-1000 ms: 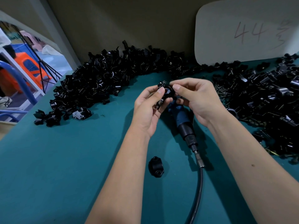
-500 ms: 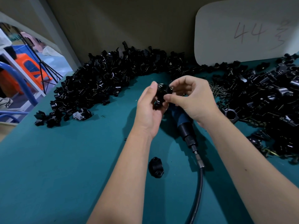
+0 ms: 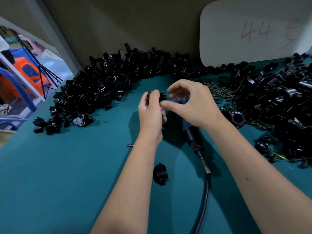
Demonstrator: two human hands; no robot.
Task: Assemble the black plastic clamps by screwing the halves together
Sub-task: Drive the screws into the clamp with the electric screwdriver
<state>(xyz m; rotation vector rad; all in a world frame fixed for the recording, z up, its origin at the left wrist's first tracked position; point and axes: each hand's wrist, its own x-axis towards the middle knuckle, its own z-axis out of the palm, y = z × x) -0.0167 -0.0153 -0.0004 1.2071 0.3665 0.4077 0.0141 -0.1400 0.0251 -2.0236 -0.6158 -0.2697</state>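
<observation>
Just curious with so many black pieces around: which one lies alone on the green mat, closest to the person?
The lone clamp piece between the forearms, left of the black hose. Every other loose piece sits farther back in the heaps.

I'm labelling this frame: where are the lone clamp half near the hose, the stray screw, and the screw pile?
lone clamp half [image 3: 160, 174], head view, its curved top.
stray screw [image 3: 130, 145], head view, mid-shaft.
screw pile [image 3: 217, 90], head view, centre of the heap.

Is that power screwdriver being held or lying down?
Lying down: the screwdriver rests on the table beneath both hands, ungripped.
</observation>
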